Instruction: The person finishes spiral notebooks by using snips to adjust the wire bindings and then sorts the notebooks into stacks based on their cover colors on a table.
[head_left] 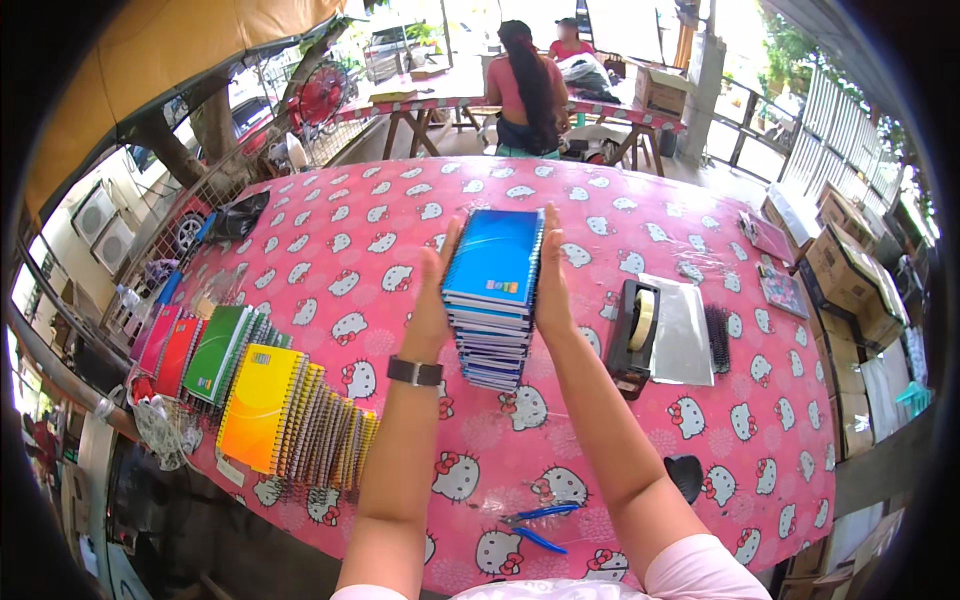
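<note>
A tall stack of blue spiral notebooks (pixel 497 254) stands in the middle of the table, its wire bindings and white page edges showing toward me. My left hand (pixel 431 305) lies along the stack's left side, with a dark band on the wrist. Against the right side presses my right hand (pixel 553 285), fingers straight and pointing away from me. Between the two palms the stack is held, square on top and slightly uneven lower down. The fingertips at the far end are partly hidden by the notebooks.
At left lean rows of yellow (pixel 262 405), green (pixel 215 352), red (pixel 176 355) and pink notebooks (pixel 152 340). A tape dispenser (pixel 632 340), clear plastic sleeves (pixel 683 330) and black binding coils (pixel 718 340) lie right. Blue-handled pliers (pixel 540 527) are near me. Two people are at a far table (pixel 420 98).
</note>
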